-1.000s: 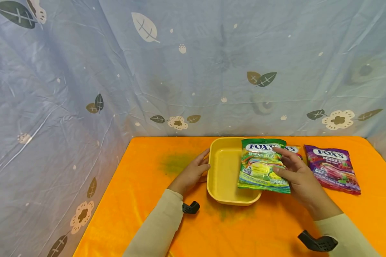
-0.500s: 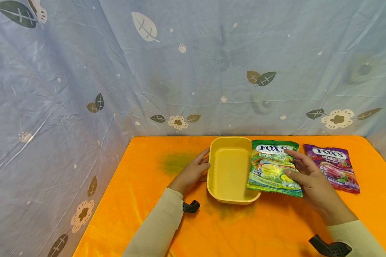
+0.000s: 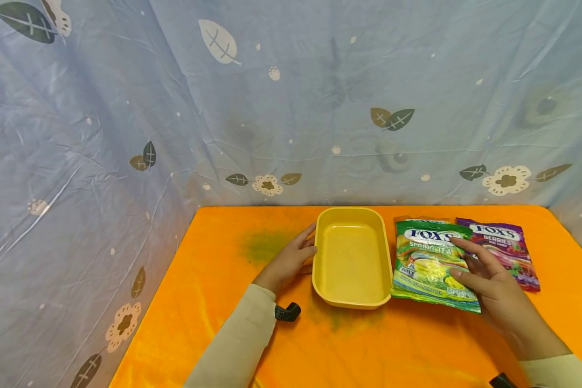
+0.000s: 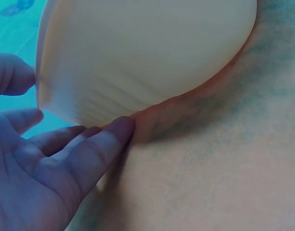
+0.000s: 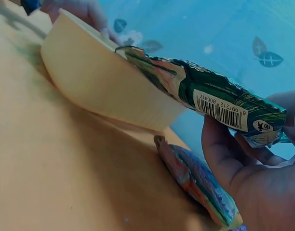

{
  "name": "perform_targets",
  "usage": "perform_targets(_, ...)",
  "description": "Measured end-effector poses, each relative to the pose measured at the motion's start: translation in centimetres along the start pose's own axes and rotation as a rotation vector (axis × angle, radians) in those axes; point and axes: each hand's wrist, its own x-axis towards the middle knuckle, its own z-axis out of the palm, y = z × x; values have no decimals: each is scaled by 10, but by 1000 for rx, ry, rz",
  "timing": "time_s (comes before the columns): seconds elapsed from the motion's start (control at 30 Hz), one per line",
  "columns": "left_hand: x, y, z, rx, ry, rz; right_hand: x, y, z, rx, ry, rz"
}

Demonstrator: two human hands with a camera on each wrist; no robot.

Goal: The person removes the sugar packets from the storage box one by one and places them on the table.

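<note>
My right hand (image 3: pixel 499 296) holds a green Fox's Spring Tea candy bag (image 3: pixel 429 258) above the table, thumb on the front and fingers along its right side. The right wrist view shows the bag's barcode edge (image 5: pixel 220 110). To the left stands a yellow rectangular tub (image 3: pixel 353 264), with nothing in it. My left hand (image 3: pixel 288 261) touches the tub's left side with its fingertips; in the left wrist view, the fingers (image 4: pixel 97 154) reach along the outer wall and lower edge, fairly straight.
A purple Fox's Berries candy bag (image 3: pixel 506 250) lies on the orange tabletop (image 3: pixel 349 350) at right. Another candy bag (image 3: pixel 399 219) is mostly hidden behind the green one; the right wrist view shows a bag (image 5: pixel 195 180) beside the tub. A patterned blue curtain (image 3: pixel 291 108) stands behind.
The green candy bag has moved right with my right hand, from over the tub to above the other bags. More of the tub's inside shows. The left hand has stayed put.
</note>
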Motion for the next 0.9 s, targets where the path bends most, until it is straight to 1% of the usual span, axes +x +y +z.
perform_targets(0.17,0,-1,-1,-8,-14,4,-8,4,-10,-39,15,9)
perform_targets(0.27,0,-2,-1,-13,-12,3,-13,7,-14,-46,34,59)
perform_targets(0.37,1,-3,-2,-9,-7,1,-19,12,-17,-72,52,91)
perform_targets(0.5,1,-3,-2,1,-3,-4,-29,22,-17,-118,25,91)
perform_targets(0.63,0,-3,-2,-1,-5,-4,-37,32,-17,-147,21,132)
perform_targets(0.7,0,-3,-2,-9,-10,3,-41,36,-17,-139,27,149)
perform_targets(0.9,1,-3,-2,-6,-2,-8,-47,43,-18,-121,7,145)
